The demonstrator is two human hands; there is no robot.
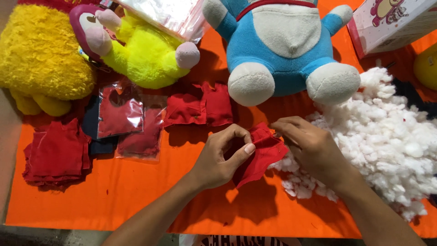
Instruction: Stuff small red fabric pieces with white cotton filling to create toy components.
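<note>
The left hand (223,157) is curled around the near-left side of a small red fabric piece (264,152), thumb and fingers pinched on its edge so it stands up a bit off the orange cloth (114,196) covering the bench. The right hand (307,146) comes in from the right with its fingers closed on the far edge of that same red piece, and it's resting right against a big heap of white stuffing (391,141) that sprawls along the right side. Just beyond the hands sits a blue and white plush toy (282,45), feet pointing at the person. Further left there's a yellow-green plush (141,54) with a pink face, and a fuzzy yellow plush (38,54) at the far left. More red fabric bits (200,107) lie in the middle, two clear plastic bags (132,123) with red cloth inside, and a red stack (57,152) near left. A pink-printed box (391,23) sits far right.
</note>
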